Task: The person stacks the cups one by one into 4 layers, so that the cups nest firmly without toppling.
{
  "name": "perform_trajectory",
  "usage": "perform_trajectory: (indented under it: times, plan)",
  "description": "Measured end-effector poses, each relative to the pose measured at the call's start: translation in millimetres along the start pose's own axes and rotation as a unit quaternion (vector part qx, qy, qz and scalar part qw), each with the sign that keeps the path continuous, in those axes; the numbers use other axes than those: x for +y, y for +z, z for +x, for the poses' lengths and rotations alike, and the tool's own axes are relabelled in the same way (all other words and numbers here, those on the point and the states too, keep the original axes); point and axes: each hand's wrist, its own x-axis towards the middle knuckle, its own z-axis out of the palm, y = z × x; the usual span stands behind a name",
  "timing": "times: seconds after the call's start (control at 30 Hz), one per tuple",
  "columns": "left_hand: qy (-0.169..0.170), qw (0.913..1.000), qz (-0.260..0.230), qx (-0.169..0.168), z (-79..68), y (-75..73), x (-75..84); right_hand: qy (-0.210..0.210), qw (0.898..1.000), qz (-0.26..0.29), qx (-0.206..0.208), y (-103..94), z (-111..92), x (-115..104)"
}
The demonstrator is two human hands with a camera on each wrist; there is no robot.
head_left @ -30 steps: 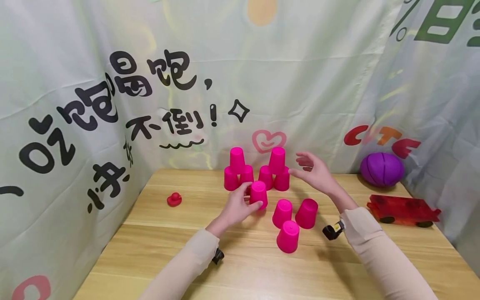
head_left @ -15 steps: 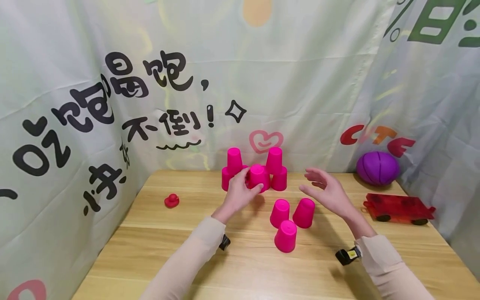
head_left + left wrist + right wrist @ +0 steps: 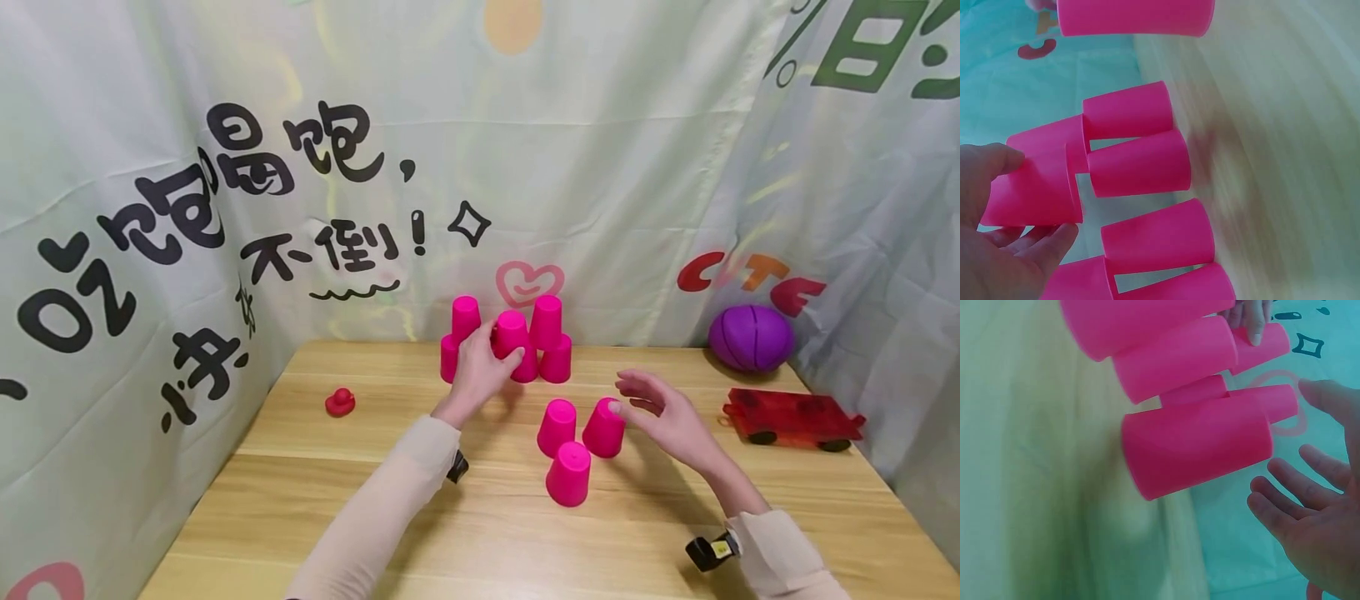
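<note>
My left hand holds an upside-down pink cup between thumb and fingers, raised off the table between two small stacks. The left stack shows a top cup over a lower one; the hand hides the rest. In the right stack, a top cup sits across two lower cups, one of them partly covered. Closer in, three pink cups stand upside down: a left one, a right one and a front one. Beside the right one hovers my right hand, fingers spread and holding nothing.
A small red rubber duck sits at the left of the wooden table. To the right are a purple ball and a translucent red toy car. A printed curtain hangs behind.
My left hand has lifted the cup and carried it back to between the stacks. My right hand has come away from the right stack, nearer and downward, to beside the front cups.
</note>
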Motion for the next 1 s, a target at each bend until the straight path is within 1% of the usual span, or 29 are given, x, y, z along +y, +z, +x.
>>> perform_trajectory:
  times: [0.13, 0.27, 0.37, 0.53, 0.83, 1.0]
  plan:
    - [-0.005, 1.0000, 0.003, 0.002, 5.5, 2.0, 2.3, 0.002, 1.000, 0.011, -0.007, 2.6, -8.2, 4.8]
    - [-0.018, 0.9998, 0.008, -0.001, 9.7, 2.5, 4.9, 0.013, 1.000, 0.013, -0.017, 5.7, -13.7, 9.5]
    - [-0.027, 0.9995, 0.017, 0.002, 12.7, 4.3, 5.1, 0.023, 0.999, 0.012, -0.024, 9.2, -16.5, 13.0]
    - [-0.024, 0.9992, 0.031, 0.004, 16.7, 7.5, 3.9, 0.030, 0.999, 0.022, -0.033, 14.1, -18.8, 16.8]
    - [-0.019, 0.9988, 0.044, 0.011, 23.0, 12.0, 6.1, 0.041, 0.997, 0.037, -0.048, 16.9, -19.5, 20.9]
    - [-0.027, 0.9981, 0.054, 0.012, 25.9, 14.0, 7.3, 0.042, 0.997, 0.040, -0.050, 17.5, -19.1, 23.5]
